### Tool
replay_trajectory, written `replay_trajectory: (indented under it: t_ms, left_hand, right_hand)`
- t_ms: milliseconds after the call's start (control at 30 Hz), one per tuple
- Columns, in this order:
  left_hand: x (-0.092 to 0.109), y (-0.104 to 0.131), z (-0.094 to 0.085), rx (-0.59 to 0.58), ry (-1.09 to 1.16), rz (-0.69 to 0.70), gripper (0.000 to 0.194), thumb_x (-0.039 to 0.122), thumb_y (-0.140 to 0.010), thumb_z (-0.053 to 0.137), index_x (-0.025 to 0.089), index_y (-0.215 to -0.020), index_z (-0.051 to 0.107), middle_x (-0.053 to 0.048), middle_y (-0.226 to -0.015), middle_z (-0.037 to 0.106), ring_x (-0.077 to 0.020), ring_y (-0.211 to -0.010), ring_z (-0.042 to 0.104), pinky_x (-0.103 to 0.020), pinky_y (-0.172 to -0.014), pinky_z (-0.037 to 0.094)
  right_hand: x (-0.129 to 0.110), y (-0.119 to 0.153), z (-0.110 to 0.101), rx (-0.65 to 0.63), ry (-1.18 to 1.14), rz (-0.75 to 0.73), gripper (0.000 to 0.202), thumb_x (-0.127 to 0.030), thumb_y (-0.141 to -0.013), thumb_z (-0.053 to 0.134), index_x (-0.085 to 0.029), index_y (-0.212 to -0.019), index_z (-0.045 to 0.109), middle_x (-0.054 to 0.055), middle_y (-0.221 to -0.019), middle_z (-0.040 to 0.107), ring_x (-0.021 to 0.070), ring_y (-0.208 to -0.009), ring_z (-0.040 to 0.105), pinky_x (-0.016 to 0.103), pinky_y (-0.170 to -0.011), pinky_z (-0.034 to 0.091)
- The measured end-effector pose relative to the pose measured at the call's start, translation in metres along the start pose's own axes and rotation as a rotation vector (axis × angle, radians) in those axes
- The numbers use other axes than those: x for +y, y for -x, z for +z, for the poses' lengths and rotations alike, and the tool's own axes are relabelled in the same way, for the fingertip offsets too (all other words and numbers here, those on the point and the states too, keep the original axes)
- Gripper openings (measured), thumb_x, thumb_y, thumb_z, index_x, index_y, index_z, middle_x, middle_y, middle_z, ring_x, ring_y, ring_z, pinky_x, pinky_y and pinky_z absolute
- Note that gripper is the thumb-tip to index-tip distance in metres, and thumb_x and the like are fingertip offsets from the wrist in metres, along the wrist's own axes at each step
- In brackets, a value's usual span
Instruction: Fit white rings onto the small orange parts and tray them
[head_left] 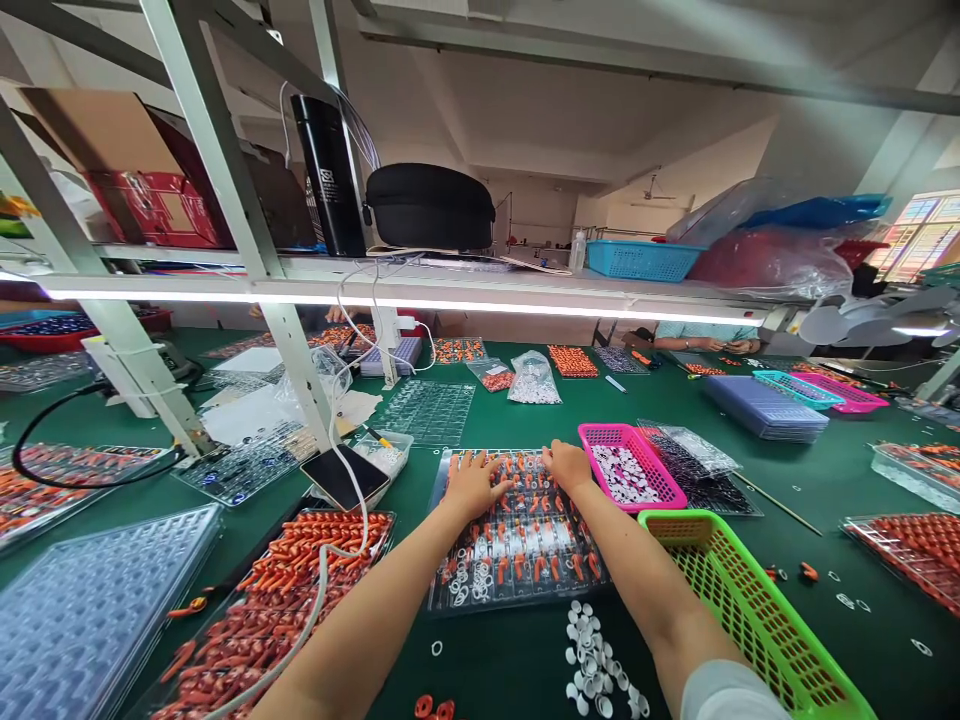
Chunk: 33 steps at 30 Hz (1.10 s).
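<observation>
A clear plastic tray (517, 590) with rows of small orange parts lies in front of me. My left hand (471, 487) rests over the tray's upper left part, fingers spread and touching the parts there. At the upper right of the tray, my right hand (568, 466) has its fingers curled together at an orange part; what is between the fingertips is hidden. Thin white rings (471, 580) lie loose in the tray's lower left corner. A pile of small white caps (592, 655) sits on the green table just below the tray.
A pink basket (667, 500) of white pieces and a green basket (757, 610) stand at the right. Stacked orange parts (292, 570) and a phone (345, 477) lie left, crossed by a white cable (322, 580). A shelf (480, 275) spans above. Across the table are another person's hands (705, 343).
</observation>
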<state>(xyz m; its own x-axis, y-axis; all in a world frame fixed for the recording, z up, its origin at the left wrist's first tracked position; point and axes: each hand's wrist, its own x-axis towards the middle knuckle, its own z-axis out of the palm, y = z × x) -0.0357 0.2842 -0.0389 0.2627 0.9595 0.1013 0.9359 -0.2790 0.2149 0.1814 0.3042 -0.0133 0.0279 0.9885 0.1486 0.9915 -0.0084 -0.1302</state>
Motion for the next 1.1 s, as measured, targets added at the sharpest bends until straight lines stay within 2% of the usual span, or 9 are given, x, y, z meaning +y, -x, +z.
replay_trajectory:
  t_ms: [167,333,433,567,667,800,967,1033,1100]
  left_hand:
    - [0.002,0.0,-0.004,0.017,0.001,0.01,0.063,0.069,-0.086,0.044,0.035,-0.139,0.051,-0.012,-0.151,0.044,-0.0421,-0.141,0.032,-0.062,-0.112,0.018]
    - [0.006,0.002,-0.014,0.033,0.019,0.031,0.06,0.066,-0.087,0.046,0.033,-0.136,0.054,-0.012,-0.146,0.05,-0.0414,-0.135,0.04,-0.061,-0.11,0.024]
    - [0.004,0.002,-0.017,0.052,0.034,0.033,0.055,0.059,-0.092,0.043,0.03,-0.136,0.054,-0.012,-0.148,0.047,-0.0392,-0.137,0.037,-0.058,-0.112,0.024]
    - [0.001,0.003,-0.018,0.082,0.045,0.041,0.049,0.049,-0.096,0.044,0.022,-0.135,0.054,-0.014,-0.146,0.048,-0.0353,-0.137,0.038,-0.054,-0.114,0.025]
    - [0.003,0.007,-0.022,0.113,0.056,0.074,0.04,0.04,-0.095,0.052,0.019,-0.129,0.056,-0.013,-0.139,0.053,-0.03,-0.128,0.048,-0.053,-0.109,0.036]
    - [0.011,0.014,-0.028,0.147,0.077,0.107,0.034,0.033,-0.093,0.057,0.018,-0.124,0.057,-0.011,-0.13,0.057,-0.0251,-0.112,0.059,-0.048,-0.094,0.05]
    - [0.017,0.018,-0.032,0.143,0.101,0.137,0.032,0.032,-0.094,0.057,0.018,-0.122,0.058,-0.011,-0.129,0.058,-0.0253,-0.114,0.058,-0.049,-0.097,0.049]
    - [0.017,0.019,-0.032,0.143,0.108,0.15,0.032,0.032,-0.094,0.057,0.018,-0.122,0.059,-0.011,-0.13,0.058,-0.0258,-0.116,0.057,-0.05,-0.099,0.047]
    - [0.017,0.018,-0.032,0.141,0.112,0.158,0.031,0.032,-0.094,0.057,0.018,-0.121,0.059,-0.011,-0.129,0.058,-0.0255,-0.115,0.058,-0.049,-0.098,0.048]
  right_hand:
    - [0.002,-0.001,-0.019,-0.015,-0.077,0.036,0.032,-0.033,-0.094,0.059,-0.017,-0.122,0.057,0.009,-0.123,0.06,0.0221,-0.103,0.063,0.043,-0.086,0.055]
    - [-0.007,0.02,-0.044,-0.091,-0.127,-0.065,0.033,-0.034,-0.094,0.059,-0.016,-0.121,0.058,0.008,-0.121,0.061,0.0234,-0.103,0.063,0.042,-0.086,0.055]
    - [-0.018,0.058,-0.051,-0.168,-0.153,-0.181,0.03,-0.038,-0.094,0.058,-0.014,-0.112,0.062,0.005,-0.109,0.065,0.0205,-0.092,0.065,0.037,-0.079,0.055]
    - [-0.035,0.134,-0.053,-0.237,-0.179,-0.305,0.037,-0.039,-0.096,0.049,-0.014,-0.075,0.066,0.002,-0.069,0.064,0.0134,-0.065,0.057,0.025,-0.057,0.034]
    - [-0.047,0.19,-0.048,-0.259,-0.156,-0.35,0.026,-0.033,-0.092,0.054,-0.016,-0.076,0.064,0.001,-0.067,0.064,0.0131,-0.063,0.055,0.026,-0.056,0.027]
    - [-0.055,0.236,-0.032,-0.283,-0.094,-0.416,0.016,-0.028,-0.092,0.056,-0.017,-0.084,0.065,0.005,-0.083,0.068,0.0161,-0.073,0.061,0.026,-0.06,0.032]
    - [-0.049,0.25,-0.041,-0.312,-0.069,-0.496,0.023,-0.043,-0.089,0.062,-0.02,-0.087,0.068,0.005,-0.091,0.068,0.0206,-0.087,0.064,0.026,-0.066,0.04]
    - [-0.041,0.241,-0.056,-0.315,-0.112,-0.497,0.025,-0.047,-0.091,0.059,-0.024,-0.09,0.069,0.001,-0.093,0.069,0.0179,-0.089,0.065,0.024,-0.069,0.042]
    - [-0.032,0.22,-0.071,-0.284,-0.137,-0.373,0.021,-0.046,-0.091,0.059,-0.027,-0.092,0.069,-0.001,-0.095,0.07,0.0156,-0.092,0.065,0.022,-0.075,0.043]
